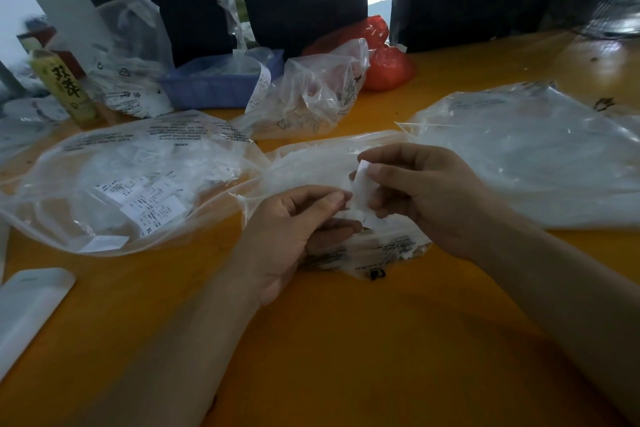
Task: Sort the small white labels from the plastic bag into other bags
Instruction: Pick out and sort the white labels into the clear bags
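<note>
Nearest, both hands meet over the orange table [346, 340]; the left hand [294, 222] pinches the lower edge of a small white label [362, 187] between thumb and forefinger, and the right hand [419, 191] pinches its upper end, so the label stands upright between them, just above the middle bag [332, 163] it seems to have come from (whether one label or two stuck together, the blur hides). The step in hand looks like reading or separating the label before it goes to a bag; best to hold it by the edges only, turn the print toward the eyes, and peel apart slowly should a second one cling; let one hand go only once the size is read. To the left lies a bag of labels [131, 184], printed slips showing through, one marked XL; to the right a flatter bag [540, 156], contents unclear; match the print to the right bag, and lift its mouth rather than push the label against slack plastic. Farther back stand a crumpled bag [311, 97], a blue tray [218, 83] and a red bag [384, 59].
</note>
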`<action>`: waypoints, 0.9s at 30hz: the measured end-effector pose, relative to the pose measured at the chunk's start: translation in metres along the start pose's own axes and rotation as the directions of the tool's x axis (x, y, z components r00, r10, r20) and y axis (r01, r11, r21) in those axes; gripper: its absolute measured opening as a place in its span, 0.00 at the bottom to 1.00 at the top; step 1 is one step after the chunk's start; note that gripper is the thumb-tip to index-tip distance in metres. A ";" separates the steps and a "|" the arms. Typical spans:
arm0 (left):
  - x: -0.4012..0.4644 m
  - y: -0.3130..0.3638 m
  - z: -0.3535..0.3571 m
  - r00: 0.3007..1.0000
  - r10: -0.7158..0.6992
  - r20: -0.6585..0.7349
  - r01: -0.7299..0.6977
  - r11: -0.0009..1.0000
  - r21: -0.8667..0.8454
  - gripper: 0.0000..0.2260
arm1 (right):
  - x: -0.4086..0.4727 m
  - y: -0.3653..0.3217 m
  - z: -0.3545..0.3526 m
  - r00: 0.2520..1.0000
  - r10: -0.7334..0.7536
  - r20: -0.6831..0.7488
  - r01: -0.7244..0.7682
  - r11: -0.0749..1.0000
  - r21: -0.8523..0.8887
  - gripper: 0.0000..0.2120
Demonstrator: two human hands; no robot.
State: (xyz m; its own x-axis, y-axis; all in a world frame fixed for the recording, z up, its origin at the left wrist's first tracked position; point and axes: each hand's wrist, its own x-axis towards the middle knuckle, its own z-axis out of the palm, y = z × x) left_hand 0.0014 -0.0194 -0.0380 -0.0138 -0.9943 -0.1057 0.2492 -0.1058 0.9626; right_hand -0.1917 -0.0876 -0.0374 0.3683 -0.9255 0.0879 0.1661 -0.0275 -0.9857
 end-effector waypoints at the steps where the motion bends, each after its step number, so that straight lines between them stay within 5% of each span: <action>1: 0.001 0.000 -0.001 1.000 0.008 -0.006 -0.008 1.000 0.001 0.10 | 0.000 -0.002 0.000 1.000 0.013 0.011 -0.014 0.999 0.051 0.06; 3: 0.002 0.000 -0.002 1.000 0.016 -0.022 -0.016 1.000 -0.014 0.09 | 0.000 -0.003 0.000 1.000 0.018 0.006 -0.018 0.996 0.083 0.09; 7: 0.003 -0.001 -0.004 0.999 0.012 -0.034 -0.013 0.999 -0.033 0.13 | -0.004 -0.004 0.000 0.992 -0.112 -0.065 0.090 0.959 -0.268 0.03; 12: 0.003 -0.002 -0.005 0.999 0.005 -0.037 -0.007 0.999 -0.051 0.10 | -0.007 -0.011 0.002 0.980 -0.183 -0.080 0.115 0.847 -0.519 0.19; 16: 0.005 -0.002 -0.007 0.999 0.019 -0.033 -0.021 0.998 -0.063 0.15 | -0.008 -0.015 0.001 0.984 -0.166 -0.071 0.111 0.868 -0.484 0.23; 22: 0.006 -0.004 -0.009 0.993 0.084 -0.089 -0.091 0.993 -0.080 0.13 | -0.010 -0.016 0.002 0.981 -0.168 -0.098 0.113 0.901 -0.419 0.04; 27: 0.006 -0.003 -0.009 0.985 0.124 -0.121 -0.135 0.987 -0.086 0.13 | -0.011 -0.018 0.004 0.980 -0.175 -0.091 0.138 0.938 -0.318 0.04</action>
State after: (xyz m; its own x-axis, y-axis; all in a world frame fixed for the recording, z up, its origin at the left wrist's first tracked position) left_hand 0.0090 -0.0250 -0.0438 0.1346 -0.9908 -0.0148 0.3313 0.0309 0.9430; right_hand -0.1953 -0.0757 -0.0203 0.2489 -0.9369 0.2456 -0.0838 -0.2735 -0.9582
